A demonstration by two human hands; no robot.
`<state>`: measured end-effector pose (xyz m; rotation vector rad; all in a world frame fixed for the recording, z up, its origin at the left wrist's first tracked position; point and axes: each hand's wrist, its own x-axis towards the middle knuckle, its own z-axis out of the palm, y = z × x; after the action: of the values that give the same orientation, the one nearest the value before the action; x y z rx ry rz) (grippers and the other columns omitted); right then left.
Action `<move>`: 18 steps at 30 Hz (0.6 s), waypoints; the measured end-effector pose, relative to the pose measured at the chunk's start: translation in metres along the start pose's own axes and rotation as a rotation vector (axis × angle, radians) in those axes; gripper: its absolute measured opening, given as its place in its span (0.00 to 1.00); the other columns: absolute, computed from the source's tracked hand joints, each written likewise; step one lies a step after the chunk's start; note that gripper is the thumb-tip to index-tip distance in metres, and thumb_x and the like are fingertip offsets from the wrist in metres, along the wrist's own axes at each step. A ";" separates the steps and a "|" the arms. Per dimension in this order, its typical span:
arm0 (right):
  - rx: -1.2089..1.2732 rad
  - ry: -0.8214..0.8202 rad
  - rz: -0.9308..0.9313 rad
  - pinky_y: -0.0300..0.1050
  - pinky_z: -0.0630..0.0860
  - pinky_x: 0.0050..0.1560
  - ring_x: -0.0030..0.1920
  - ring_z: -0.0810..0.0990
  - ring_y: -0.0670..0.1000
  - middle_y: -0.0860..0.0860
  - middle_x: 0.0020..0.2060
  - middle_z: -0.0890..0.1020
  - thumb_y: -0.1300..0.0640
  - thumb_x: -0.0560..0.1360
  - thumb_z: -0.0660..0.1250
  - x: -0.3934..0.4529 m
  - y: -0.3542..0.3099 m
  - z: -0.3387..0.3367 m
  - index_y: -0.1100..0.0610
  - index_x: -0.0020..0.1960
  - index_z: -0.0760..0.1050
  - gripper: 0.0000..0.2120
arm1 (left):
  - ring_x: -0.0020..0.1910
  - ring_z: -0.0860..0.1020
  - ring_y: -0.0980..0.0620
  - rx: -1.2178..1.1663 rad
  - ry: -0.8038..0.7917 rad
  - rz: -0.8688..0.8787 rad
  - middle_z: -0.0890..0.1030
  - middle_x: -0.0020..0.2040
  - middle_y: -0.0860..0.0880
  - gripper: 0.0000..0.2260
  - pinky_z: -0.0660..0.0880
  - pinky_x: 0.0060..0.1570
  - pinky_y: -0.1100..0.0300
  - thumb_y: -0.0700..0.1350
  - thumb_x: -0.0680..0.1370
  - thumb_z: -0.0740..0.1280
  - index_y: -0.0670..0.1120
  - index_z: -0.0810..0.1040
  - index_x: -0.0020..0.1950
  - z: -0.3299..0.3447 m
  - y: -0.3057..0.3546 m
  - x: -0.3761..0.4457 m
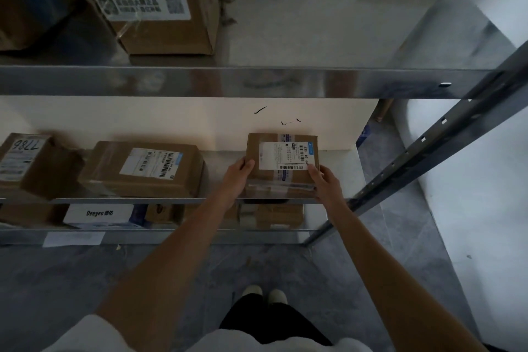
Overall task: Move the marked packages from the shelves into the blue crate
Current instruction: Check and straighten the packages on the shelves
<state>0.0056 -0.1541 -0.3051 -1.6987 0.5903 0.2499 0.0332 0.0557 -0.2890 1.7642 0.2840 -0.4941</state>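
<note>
A small brown cardboard package [281, 163] with a white shipping label lies at the right end of the middle shelf [340, 174]. My left hand [238, 176] grips its left side, thumb on top. My right hand [325, 181] grips its right front corner, thumb on the label's edge. The package rests on the shelf surface. No blue crate is in view.
A wider labelled box [143, 170] and a box marked 7786 [27, 163] sit to the left on the same shelf. A large box [148, 0] stands on the upper shelf [285, 81]. More packages [274, 216] fill the lower shelf. A slanted metal upright [434, 140] is at right.
</note>
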 end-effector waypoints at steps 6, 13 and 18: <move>0.010 0.019 -0.032 0.59 0.75 0.63 0.59 0.79 0.56 0.56 0.60 0.80 0.45 0.80 0.60 -0.002 0.002 0.004 0.57 0.70 0.68 0.23 | 0.64 0.73 0.44 0.016 0.027 0.019 0.76 0.65 0.43 0.18 0.69 0.67 0.45 0.50 0.83 0.54 0.45 0.68 0.71 0.005 0.000 -0.002; 0.071 -0.010 -0.044 0.48 0.78 0.53 0.56 0.79 0.54 0.56 0.60 0.79 0.46 0.80 0.60 0.002 0.008 0.003 0.58 0.71 0.67 0.23 | 0.63 0.74 0.44 0.075 0.111 0.022 0.76 0.64 0.44 0.18 0.70 0.65 0.47 0.51 0.83 0.53 0.45 0.69 0.70 0.013 0.000 -0.002; 0.021 -0.005 -0.070 0.35 0.71 0.38 0.45 0.77 0.42 0.49 0.53 0.78 0.43 0.80 0.60 0.011 0.014 0.004 0.54 0.70 0.67 0.23 | 0.58 0.76 0.48 0.076 0.155 0.059 0.78 0.62 0.45 0.19 0.72 0.58 0.55 0.53 0.83 0.53 0.45 0.71 0.68 0.016 -0.008 0.000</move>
<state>0.0083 -0.1544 -0.3232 -1.6946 0.5270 0.1978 0.0269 0.0418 -0.2991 1.8830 0.3246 -0.3297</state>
